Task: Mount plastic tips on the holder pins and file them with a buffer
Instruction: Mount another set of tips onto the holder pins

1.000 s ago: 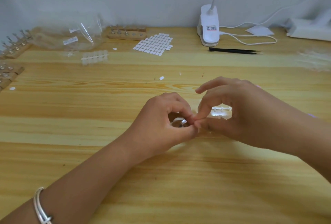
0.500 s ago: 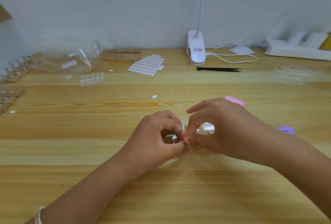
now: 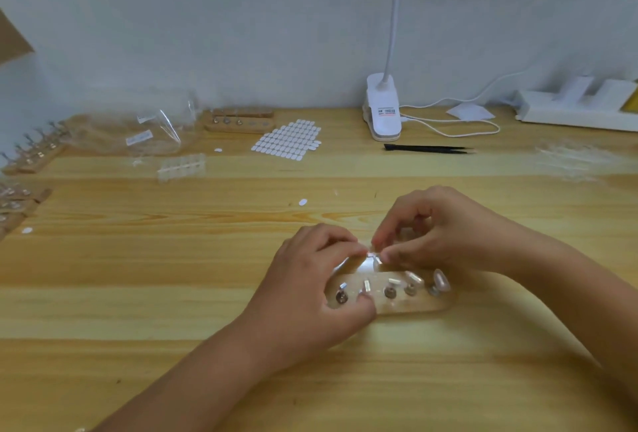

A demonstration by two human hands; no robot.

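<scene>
I read the left hand (image 3: 310, 290) curled round the holder (image 3: 414, 306), thumb on its 6 o'clock edge. The right hand (image 3: 448, 231) pinches a plastic tip (image 3: 377, 258) at the holder's 12 o'clock edge. The holder lies at 6 o'clock from the lamp clip (image 3: 383, 110).

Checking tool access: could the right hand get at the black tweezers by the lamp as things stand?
Probably yes: only bare table lies between the right hand and the tweezers. But its fingers pinch a small piece over the holder, which it must release first.
</scene>
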